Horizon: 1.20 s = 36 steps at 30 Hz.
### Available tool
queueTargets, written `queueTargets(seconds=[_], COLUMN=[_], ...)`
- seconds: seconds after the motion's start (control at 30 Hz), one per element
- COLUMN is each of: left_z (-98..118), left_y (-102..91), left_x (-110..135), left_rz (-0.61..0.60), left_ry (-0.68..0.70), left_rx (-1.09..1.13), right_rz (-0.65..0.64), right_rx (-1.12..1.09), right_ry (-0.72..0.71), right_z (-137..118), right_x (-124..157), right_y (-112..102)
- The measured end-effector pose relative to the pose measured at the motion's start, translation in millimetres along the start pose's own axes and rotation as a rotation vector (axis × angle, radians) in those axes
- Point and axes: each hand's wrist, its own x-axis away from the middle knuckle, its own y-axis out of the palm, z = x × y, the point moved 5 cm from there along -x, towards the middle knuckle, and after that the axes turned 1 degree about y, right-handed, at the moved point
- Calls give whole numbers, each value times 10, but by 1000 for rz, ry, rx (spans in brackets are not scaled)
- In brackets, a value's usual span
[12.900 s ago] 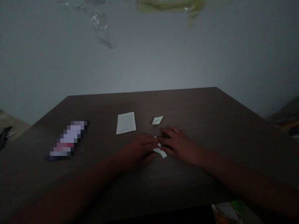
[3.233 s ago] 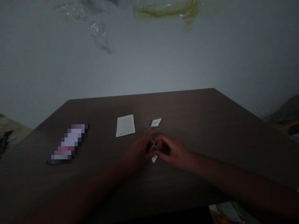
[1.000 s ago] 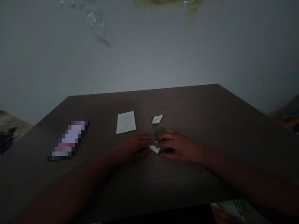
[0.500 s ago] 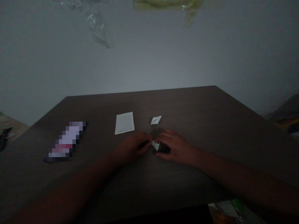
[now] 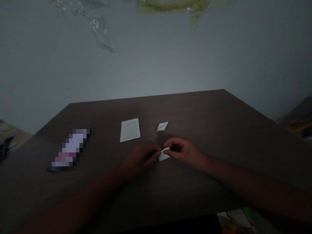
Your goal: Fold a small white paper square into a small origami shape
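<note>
Between my hands, low over the table, is a small piece of white paper (image 5: 164, 156), partly covered by my fingers. Thumb and fingers of my left hand (image 5: 146, 157) pinch its left corner. My right hand (image 5: 185, 151) grips the upper right part, its thumb lying over the paper and the other fingers curled behind. Just beyond the hands rests a small folded paper diamond (image 5: 162, 126). To the left of that lies a flat stack of white paper (image 5: 130, 130) with faint print on its top sheet.
A phone (image 5: 70, 148) with a blurred-out screen lies on the left of the dark wooden table (image 5: 195, 110). Behind stands a pale wall with a clear plastic bag (image 5: 101, 34) and something yellow (image 5: 173, 6) hanging on it. Colourful items show below the front edge.
The small paper has turned so more of its flat face shows. My right thumb has moved up onto it, and the right fingers have closed from a wider spread.
</note>
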Motion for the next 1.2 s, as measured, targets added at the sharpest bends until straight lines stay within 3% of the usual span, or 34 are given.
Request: queueTargets(seconds=[0.23,0.43,0.73,0.97,1.2], left_z=[-29,-61,-30,-4,-2], left_y=[72,72,89,83,93], left_x=[37,66,49,34,22], left_rz=[60,112,93,48,50], left_ry=[-67,-85,-159,-231,-195], left_rx=[37,-68,-70,115,217], right_rz=[39,55,68,52,13], right_rx=[-85,-2,-15,26,22], right_ry=[59,119,105,83,93], right_z=[-8,-15,-120,-185,-155], right_x=[37,40,71,79,64], right_y=[13,-13,-12,-27,-21])
